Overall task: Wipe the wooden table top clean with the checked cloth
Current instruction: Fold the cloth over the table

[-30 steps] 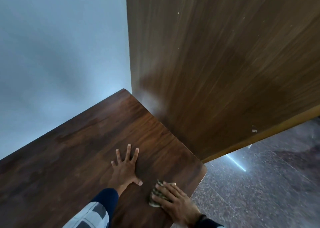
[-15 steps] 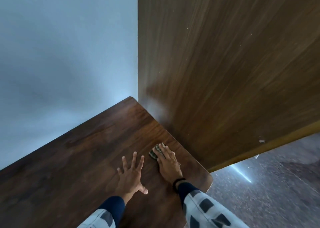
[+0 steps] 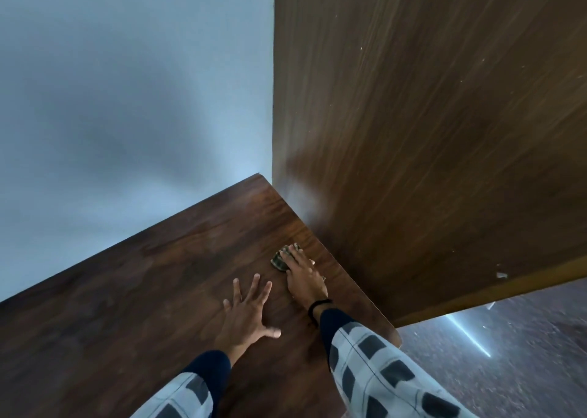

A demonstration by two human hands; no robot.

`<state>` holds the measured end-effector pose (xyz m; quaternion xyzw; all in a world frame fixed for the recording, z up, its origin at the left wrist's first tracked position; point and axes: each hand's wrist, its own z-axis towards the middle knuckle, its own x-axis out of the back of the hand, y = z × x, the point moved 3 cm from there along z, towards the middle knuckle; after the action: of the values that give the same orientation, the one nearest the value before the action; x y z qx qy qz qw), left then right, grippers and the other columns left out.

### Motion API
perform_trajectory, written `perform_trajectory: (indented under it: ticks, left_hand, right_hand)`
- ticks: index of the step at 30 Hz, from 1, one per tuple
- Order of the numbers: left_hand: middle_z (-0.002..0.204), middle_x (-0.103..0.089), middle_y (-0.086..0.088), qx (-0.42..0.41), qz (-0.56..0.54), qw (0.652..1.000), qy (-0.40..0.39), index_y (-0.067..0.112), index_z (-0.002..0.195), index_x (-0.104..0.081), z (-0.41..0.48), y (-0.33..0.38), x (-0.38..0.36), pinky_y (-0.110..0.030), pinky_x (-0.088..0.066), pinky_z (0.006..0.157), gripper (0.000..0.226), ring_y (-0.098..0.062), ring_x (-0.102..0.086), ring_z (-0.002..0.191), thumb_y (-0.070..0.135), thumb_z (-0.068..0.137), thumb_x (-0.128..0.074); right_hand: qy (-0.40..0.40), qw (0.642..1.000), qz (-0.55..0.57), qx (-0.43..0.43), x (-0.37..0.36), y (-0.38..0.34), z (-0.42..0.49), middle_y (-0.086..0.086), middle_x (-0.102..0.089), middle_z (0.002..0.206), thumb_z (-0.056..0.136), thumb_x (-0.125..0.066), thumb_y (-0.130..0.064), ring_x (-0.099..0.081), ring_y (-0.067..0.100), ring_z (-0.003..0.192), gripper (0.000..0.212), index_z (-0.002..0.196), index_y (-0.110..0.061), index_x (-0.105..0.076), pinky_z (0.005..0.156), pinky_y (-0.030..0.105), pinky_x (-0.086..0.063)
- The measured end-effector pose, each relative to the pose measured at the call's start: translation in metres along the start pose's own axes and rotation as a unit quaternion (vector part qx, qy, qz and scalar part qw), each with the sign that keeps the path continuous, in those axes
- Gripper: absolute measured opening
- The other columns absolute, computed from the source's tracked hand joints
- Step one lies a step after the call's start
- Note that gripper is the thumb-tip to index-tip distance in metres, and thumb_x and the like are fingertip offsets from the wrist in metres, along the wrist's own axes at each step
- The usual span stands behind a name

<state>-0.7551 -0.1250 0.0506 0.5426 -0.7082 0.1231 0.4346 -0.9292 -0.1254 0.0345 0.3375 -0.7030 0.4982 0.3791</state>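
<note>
Head view. Pale blue wall (image 3: pixel 127 100) borders the far edge of the dark wooden table top (image 3: pixel 127 306). Left hand (image 3: pixel 246 316) lies flat on the wood, palm down, fingers and thumb spread wide, holding nothing. Just to its right and slightly farther from the person, the checked cloth (image 3: pixel 279 260) sits bunched on the table top near its right edge; only its left and far parts show. Right hand (image 3: pixel 303 274) covers the rest, palm down, fingers straight and close together, pressing the cloth onto the wood. A dark band (image 3: pixel 317 306) circles that wrist. Checked sleeves (image 3: pixel 374 363) cover both forearms. Brown wooden panel (image 3: pixel 428 131) stands upright beside the table's right edge; speckled floor (image 3: pixel 508 354) shows at lower right.
</note>
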Motion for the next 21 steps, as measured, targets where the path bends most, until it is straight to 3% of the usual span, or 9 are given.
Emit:
perform_trajectory:
  ticks: [3, 6, 8, 9, 12, 14, 16, 19, 21]
  left_hand:
    - [0.168, -0.001, -0.001, 0.036, -0.044, 0.994, 0.094, 0.023, 0.160, -0.015, 0.002, 0.007, 0.020, -0.053, -0.022, 0.121, 0.085, -0.032, 0.004, 0.154, 0.048, 0.093, -0.062]
    - [0.164, -0.027, -0.003, 0.060, -0.131, 0.970, 0.196, 0.022, 0.158, -0.026, 0.005, 0.016, 0.049, -0.041, -0.028, 0.118, 0.076, -0.025, -0.016, 0.153, 0.037, 0.095, -0.064]
    - [0.156, -0.041, -0.005, 0.051, -0.223, 0.950, 0.212, 0.025, 0.156, -0.033, 0.007, 0.018, 0.069, -0.040, -0.034, 0.113, 0.081, -0.024, -0.033, 0.147, 0.033, 0.087, -0.074]
    - [0.151, -0.048, -0.005, 0.038, -0.273, 0.940, 0.200, 0.024, 0.155, -0.036, 0.009, 0.019, 0.078, -0.039, -0.037, 0.111, 0.083, -0.024, -0.042, 0.141, 0.029, 0.084, -0.078]
    - [0.126, -0.066, -0.002, 0.004, -0.434, 0.889, 0.144, 0.015, 0.144, -0.051, 0.010, 0.025, 0.105, -0.039, -0.047, 0.106, 0.068, -0.024, -0.061, 0.123, 0.016, 0.082, -0.080]
    - [0.109, -0.074, -0.007, -0.005, -0.523, 0.842, 0.130, 0.010, 0.120, -0.066, 0.004, 0.030, 0.122, -0.045, -0.054, 0.098, 0.037, -0.030, -0.069, 0.109, 0.008, 0.084, -0.077]
    - [0.098, -0.076, -0.010, 0.000, -0.555, 0.819, 0.145, 0.003, 0.106, -0.070, -0.006, 0.035, 0.139, -0.046, -0.058, 0.091, 0.021, -0.032, -0.072, 0.099, 0.007, 0.086, -0.076]
    - [0.097, -0.077, -0.012, 0.030, -0.605, 0.775, 0.178, 0.000, 0.104, -0.070, -0.022, 0.038, 0.161, -0.041, -0.060, 0.082, 0.019, -0.030, -0.074, 0.095, 0.006, 0.087, -0.074]
    - [0.098, -0.077, -0.013, 0.045, -0.629, 0.750, 0.200, 0.003, 0.103, -0.071, -0.035, 0.039, 0.174, -0.035, -0.061, 0.072, 0.013, -0.024, -0.075, 0.086, 0.007, 0.090, -0.072]
  right_hand:
    - [0.002, 0.997, 0.083, 0.004, 0.013, -0.005, 0.000, -0.007, -0.039, 0.160, 0.098, -0.052, -0.017, -0.044, 0.020, 0.141, 0.054, 0.150, -0.028, -0.045, 0.113, 0.041, -0.040]
    - [0.019, 0.962, 0.266, -0.063, 0.040, -0.008, 0.002, -0.005, -0.065, 0.134, 0.093, -0.067, -0.021, -0.061, 0.010, 0.117, 0.045, 0.137, -0.026, -0.062, 0.098, 0.020, -0.047]
    - [-0.048, 0.904, 0.411, -0.110, 0.055, -0.009, 0.008, 0.002, -0.071, 0.121, 0.093, -0.068, -0.018, -0.066, 0.015, 0.105, 0.035, 0.127, -0.017, -0.069, 0.083, 0.015, -0.051]
    - [-0.104, 0.859, 0.487, -0.120, 0.060, -0.011, 0.009, 0.011, -0.071, 0.121, 0.094, -0.066, -0.015, -0.067, 0.020, 0.105, 0.032, 0.126, -0.010, -0.069, 0.084, 0.019, -0.054]
    - [-0.266, 0.714, 0.632, -0.142, 0.079, -0.020, 0.007, 0.028, -0.061, 0.133, 0.096, -0.066, -0.016, -0.061, 0.034, 0.118, 0.045, 0.134, 0.007, -0.058, 0.109, 0.040, -0.047]
    - [-0.316, 0.663, 0.662, -0.144, 0.099, -0.029, 0.005, 0.025, -0.063, 0.131, 0.098, -0.065, -0.021, -0.060, 0.035, 0.122, 0.044, 0.133, 0.005, -0.059, 0.114, 0.044, -0.042]
    - [-0.308, 0.654, 0.677, -0.134, 0.120, -0.037, 0.007, 0.022, -0.066, 0.126, 0.098, -0.065, -0.031, -0.064, 0.033, 0.116, 0.036, 0.120, -0.002, -0.067, 0.110, 0.043, -0.047]
    - [-0.280, 0.638, 0.709, -0.111, 0.146, -0.044, 0.013, 0.024, -0.061, 0.135, 0.094, -0.066, -0.049, -0.060, 0.037, 0.125, 0.047, 0.112, -0.006, -0.069, 0.113, 0.050, -0.042]
    - [-0.284, 0.666, 0.685, -0.077, 0.159, -0.049, 0.013, 0.020, -0.063, 0.134, 0.095, -0.062, -0.050, -0.058, 0.036, 0.129, 0.050, 0.121, -0.007, -0.066, 0.113, 0.055, -0.040]
